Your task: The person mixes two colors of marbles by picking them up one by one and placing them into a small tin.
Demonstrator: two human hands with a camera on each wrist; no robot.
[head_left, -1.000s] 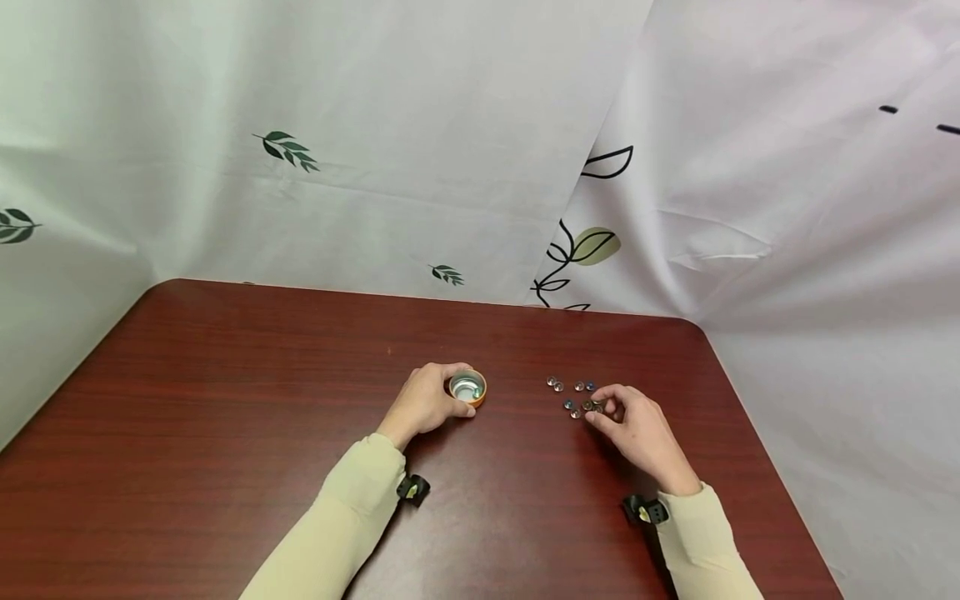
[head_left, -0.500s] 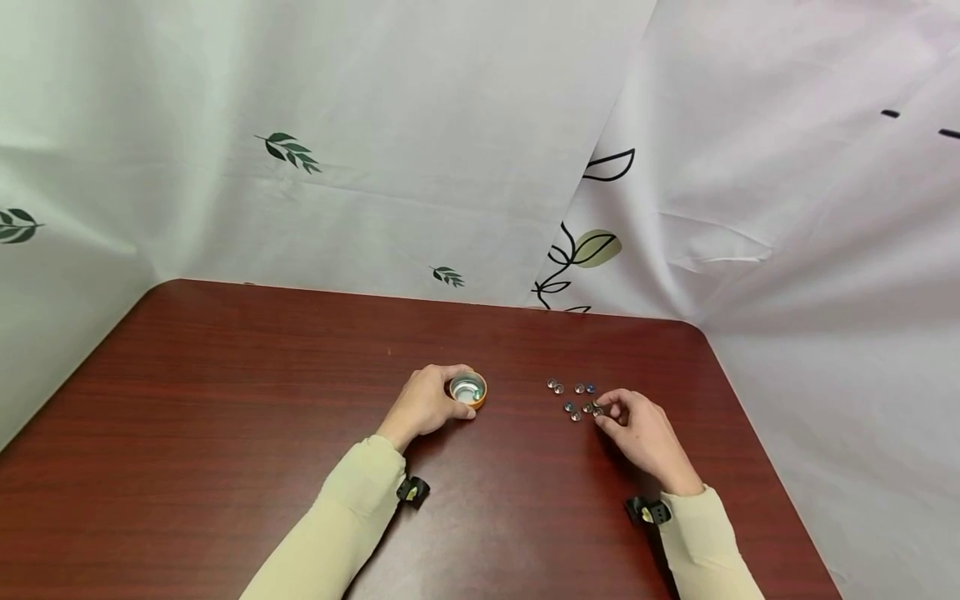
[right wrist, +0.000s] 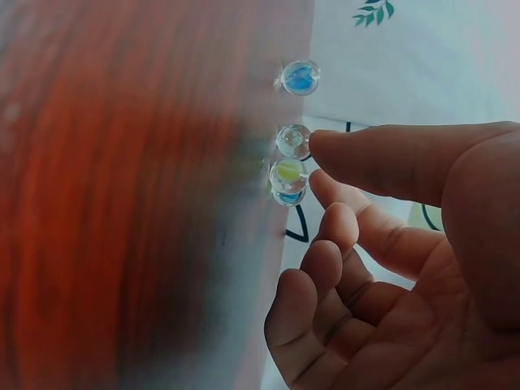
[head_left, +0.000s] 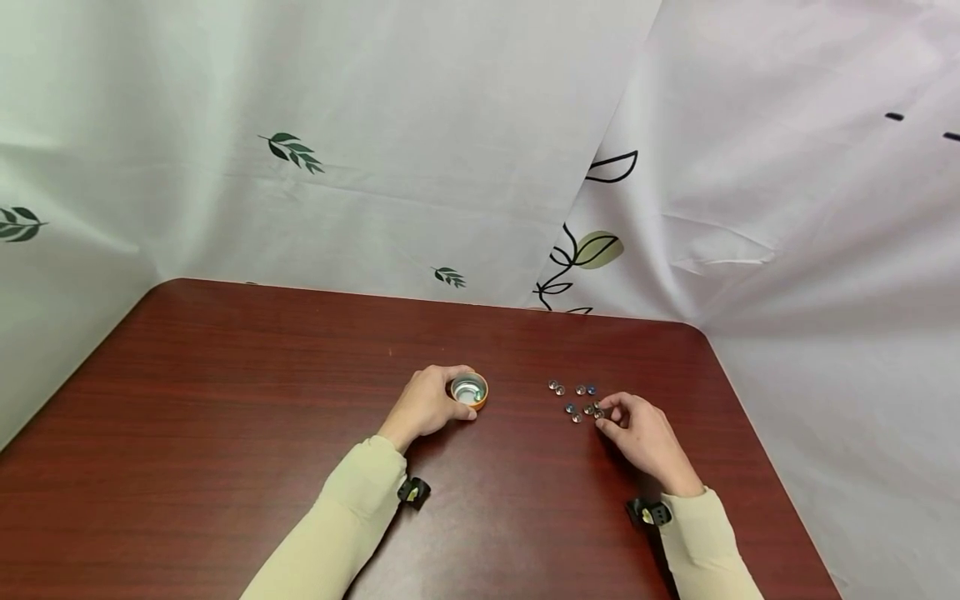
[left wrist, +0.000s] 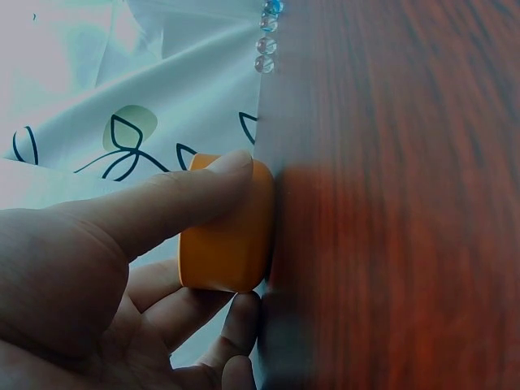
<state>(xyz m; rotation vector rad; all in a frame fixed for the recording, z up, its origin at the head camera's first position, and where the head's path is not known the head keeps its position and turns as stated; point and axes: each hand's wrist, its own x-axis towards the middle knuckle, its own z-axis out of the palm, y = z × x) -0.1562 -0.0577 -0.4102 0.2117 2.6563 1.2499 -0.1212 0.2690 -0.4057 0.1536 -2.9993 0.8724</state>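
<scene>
In the head view my left hand [head_left: 427,404] grips a small round orange tin [head_left: 486,398] with a silvery inside, thumb on the near side and fingers on the far side. A greenish marble [head_left: 478,396] lies in it. The tin's orange wall [left wrist: 223,244] stands on the tabletop in the left wrist view. My right hand [head_left: 643,433] is beside a group of clear glass marbles [head_left: 588,409]. Its thumb and index finger are apart, their tips close to a clear marble [right wrist: 292,141] and a yellow-streaked marble [right wrist: 288,172]; contact is hard to tell. The other fingers are loosely curled.
More marbles, such as a blue one [head_left: 592,390] and a clear pair [head_left: 556,387], lie loose on the reddish-brown wooden table [head_left: 247,433]. White leaf-printed fabric [head_left: 360,200] hangs behind and at both sides of the table.
My right hand has shifted slightly right, uncovering more of the nearest marbles. My left hand stays on the tin, and the head view has moved only a little.
</scene>
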